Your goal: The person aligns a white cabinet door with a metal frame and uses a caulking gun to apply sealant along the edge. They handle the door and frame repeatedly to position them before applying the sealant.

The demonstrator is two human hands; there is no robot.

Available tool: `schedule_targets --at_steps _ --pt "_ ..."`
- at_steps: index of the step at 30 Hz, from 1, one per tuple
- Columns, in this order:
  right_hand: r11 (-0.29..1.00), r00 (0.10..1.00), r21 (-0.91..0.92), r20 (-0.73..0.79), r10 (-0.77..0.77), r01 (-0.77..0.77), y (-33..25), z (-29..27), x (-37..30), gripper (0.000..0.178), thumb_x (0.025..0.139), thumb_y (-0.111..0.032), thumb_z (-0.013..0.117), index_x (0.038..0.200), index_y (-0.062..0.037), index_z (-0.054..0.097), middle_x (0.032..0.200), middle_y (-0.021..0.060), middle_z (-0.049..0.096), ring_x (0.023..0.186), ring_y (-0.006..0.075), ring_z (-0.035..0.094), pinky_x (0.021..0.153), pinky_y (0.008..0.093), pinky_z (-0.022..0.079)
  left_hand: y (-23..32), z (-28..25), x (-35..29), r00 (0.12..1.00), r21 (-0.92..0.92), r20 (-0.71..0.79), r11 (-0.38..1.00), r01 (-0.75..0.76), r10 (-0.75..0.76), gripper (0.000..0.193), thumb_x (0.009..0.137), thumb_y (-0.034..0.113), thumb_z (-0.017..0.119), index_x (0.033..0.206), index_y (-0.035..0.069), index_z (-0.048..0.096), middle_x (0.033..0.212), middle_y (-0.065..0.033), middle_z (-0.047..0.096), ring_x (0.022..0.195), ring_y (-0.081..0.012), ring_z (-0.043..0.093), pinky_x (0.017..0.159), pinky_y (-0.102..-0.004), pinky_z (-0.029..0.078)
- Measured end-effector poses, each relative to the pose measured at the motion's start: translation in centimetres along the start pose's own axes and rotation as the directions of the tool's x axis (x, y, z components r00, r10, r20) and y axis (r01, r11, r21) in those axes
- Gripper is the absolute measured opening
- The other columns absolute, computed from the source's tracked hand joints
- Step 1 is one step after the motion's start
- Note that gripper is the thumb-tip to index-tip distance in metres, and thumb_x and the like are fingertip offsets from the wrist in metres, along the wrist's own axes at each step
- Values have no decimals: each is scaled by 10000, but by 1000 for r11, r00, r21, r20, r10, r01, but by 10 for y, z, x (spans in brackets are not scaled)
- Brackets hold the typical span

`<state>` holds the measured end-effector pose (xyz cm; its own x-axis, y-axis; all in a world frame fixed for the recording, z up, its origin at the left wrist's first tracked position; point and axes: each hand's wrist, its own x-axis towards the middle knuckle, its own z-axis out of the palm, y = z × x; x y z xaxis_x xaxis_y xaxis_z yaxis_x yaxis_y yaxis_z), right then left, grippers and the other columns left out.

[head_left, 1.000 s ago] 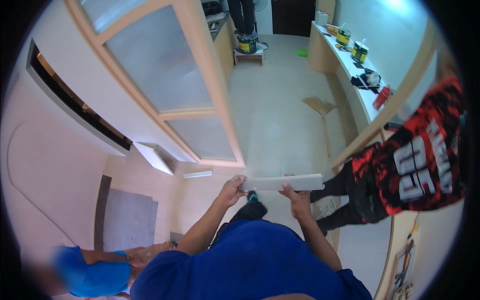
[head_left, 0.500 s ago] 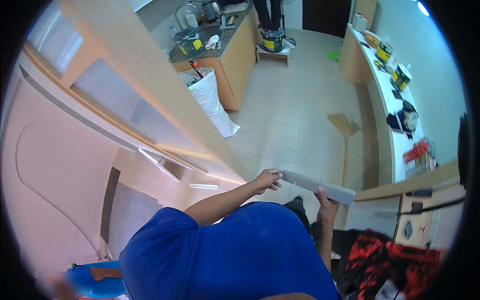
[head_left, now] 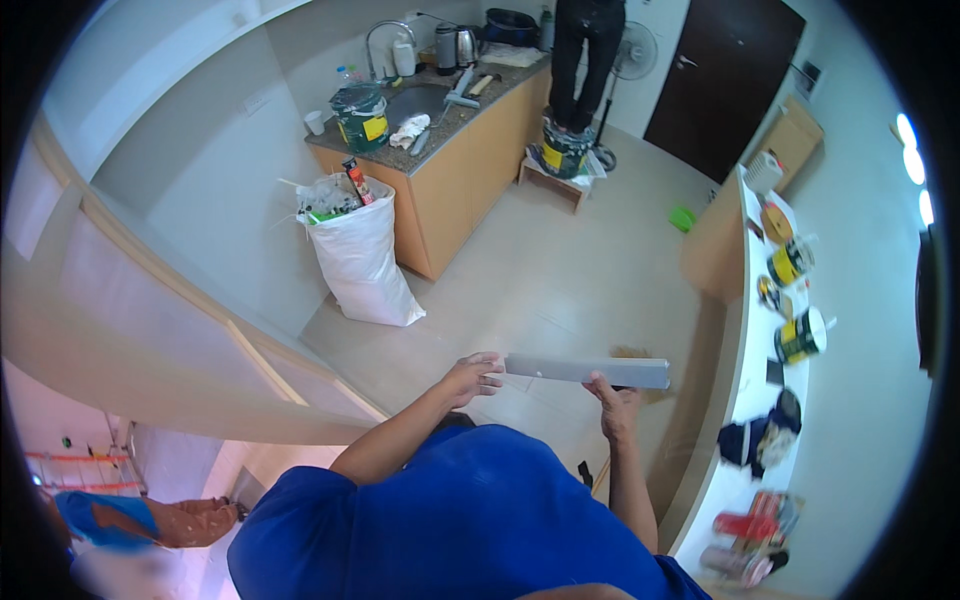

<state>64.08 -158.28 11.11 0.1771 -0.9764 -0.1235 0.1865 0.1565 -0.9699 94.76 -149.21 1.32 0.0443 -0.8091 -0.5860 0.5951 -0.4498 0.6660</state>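
A long, flat grey strip [head_left: 580, 369] with squared ends lies level across the front of my body. My right hand [head_left: 617, 408] grips it near its right end, thumb over the near face and fingers underneath. Beside the strip's left end is my left hand [head_left: 472, 380], its fingers stretched out and apart. Those fingertips come very close to the end; whether they touch it I cannot tell. Behind the strip's right part, the bristles of a straw broom [head_left: 632, 352] show; most of the broom is hidden.
A white sack [head_left: 362, 260] of rubbish stands by the sink counter [head_left: 440, 210]. Ahead, a person [head_left: 580, 70] stands on a bucket atop a low stool. Buckets and tools line a white ledge [head_left: 745, 400] on the right. A wooden-framed partition [head_left: 200, 330] is at left, another person [head_left: 150, 515] beyond.
My view has turned and moved forward past the partition. The strip stays in my right hand and now lies more level. The broom is mostly covered now.
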Motion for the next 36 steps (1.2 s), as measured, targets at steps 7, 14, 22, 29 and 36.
schedule_targets --at_steps 7,14,22,29,36 --pt "999 995 3 95 -34 34 -35 0 165 492 933 -179 832 1297 20 568 1162 151 691 1077 259 695 936 416 617 67 -61 114 967 -102 -255 995 0 -26 193 1037 255 662 1109 79 694 851 -59 707 825 -234 705 762 -384 567" --pt "981 986 155 99 -135 118 -13 42 332 441 1027 -329 733 1319 -57 545 1127 109 691 1040 251 689 914 437 589 220 -108 312 944 -244 -272 936 -253 184 202 1046 265 638 989 72 654 828 -81 672 788 -240 692 700 -385 569" --pt "947 960 283 269 74 -152 -78 185 558 415 990 -258 763 1269 -68 522 903 59 596 772 209 661 608 415 602 460 -61 480 842 -156 -425 889 -431 333 195 1021 233 688 1100 58 656 883 -76 658 778 -227 679 688 -367 570" --pt "992 866 -99 487 116 -78 -86 408 771 418 871 -107 798 1199 -2 561 854 54 594 632 168 620 515 337 545 574 -83 537 813 -52 -488 919 -391 319 197 1008 223 685 1117 60 659 898 -56 661 748 -213 680 664 -357 565" --pt "986 818 -94 550 166 -136 -23 572 956 474 831 -107 836 1221 -30 578 907 73 635 706 210 652 585 392 577 603 -90 561 759 88 -529 914 -397 381 224 987 212 709 1107 26 680 923 -66 696 766 -205 695 673 -346 573"
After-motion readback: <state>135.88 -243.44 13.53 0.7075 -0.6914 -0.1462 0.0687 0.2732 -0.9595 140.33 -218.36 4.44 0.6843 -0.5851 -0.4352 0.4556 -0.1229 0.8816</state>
